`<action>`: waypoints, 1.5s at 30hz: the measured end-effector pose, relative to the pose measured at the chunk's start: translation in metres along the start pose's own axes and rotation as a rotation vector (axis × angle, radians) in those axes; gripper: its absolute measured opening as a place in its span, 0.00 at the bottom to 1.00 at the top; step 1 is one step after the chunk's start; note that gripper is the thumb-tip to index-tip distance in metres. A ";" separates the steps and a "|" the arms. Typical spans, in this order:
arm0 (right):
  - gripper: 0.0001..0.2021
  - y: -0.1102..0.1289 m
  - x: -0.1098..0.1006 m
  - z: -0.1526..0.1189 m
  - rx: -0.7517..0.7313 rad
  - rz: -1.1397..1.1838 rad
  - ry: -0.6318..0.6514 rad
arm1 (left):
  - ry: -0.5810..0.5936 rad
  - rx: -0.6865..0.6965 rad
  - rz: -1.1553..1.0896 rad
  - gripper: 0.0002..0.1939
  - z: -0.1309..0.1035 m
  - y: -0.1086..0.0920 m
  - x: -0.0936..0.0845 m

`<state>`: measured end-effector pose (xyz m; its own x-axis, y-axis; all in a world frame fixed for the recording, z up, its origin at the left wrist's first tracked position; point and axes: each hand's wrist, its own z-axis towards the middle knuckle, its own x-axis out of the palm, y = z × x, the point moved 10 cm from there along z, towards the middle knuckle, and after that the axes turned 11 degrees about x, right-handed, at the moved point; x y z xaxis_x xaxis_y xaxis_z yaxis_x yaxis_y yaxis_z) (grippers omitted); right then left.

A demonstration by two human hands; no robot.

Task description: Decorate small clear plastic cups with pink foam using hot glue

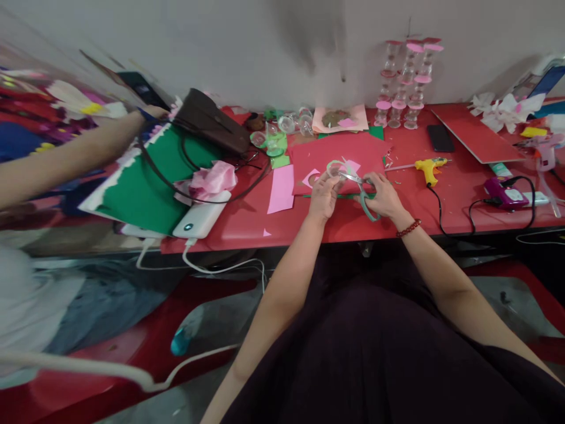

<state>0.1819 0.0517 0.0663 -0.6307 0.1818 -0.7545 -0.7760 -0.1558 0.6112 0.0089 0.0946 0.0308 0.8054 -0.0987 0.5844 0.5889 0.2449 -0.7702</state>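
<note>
My right hand (384,195) is closed on the handles of a pair of scissors (365,204), whose metal blades point left. Between the fingers of my left hand (325,196) is a small round piece with a pale green edge (334,167); the rest of it is too small to make out. The blade tips lie right at this piece. Both hands are over a red sheet (329,148) on the table. Pink paper scraps, one with a round hole (311,178), lie around them, and a pink paper strip (281,189) is to the left.
A yellow glue gun (428,171) and a black phone (440,139) lie to the right. Stacked clear cups (399,88) stand by the wall. On the left are a brown bag (214,123), a white power bank (202,217), a green board (154,182) and another person's arm (75,153).
</note>
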 end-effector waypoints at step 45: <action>0.21 -0.003 0.010 0.001 0.056 0.003 -0.008 | -0.078 -0.038 0.009 0.09 -0.004 0.001 -0.007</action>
<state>0.1779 0.0544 0.0575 -0.6326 0.1893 -0.7510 -0.7733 -0.1019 0.6257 0.0043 0.0921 0.0247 0.8042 -0.0213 0.5940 0.5847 0.2084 -0.7841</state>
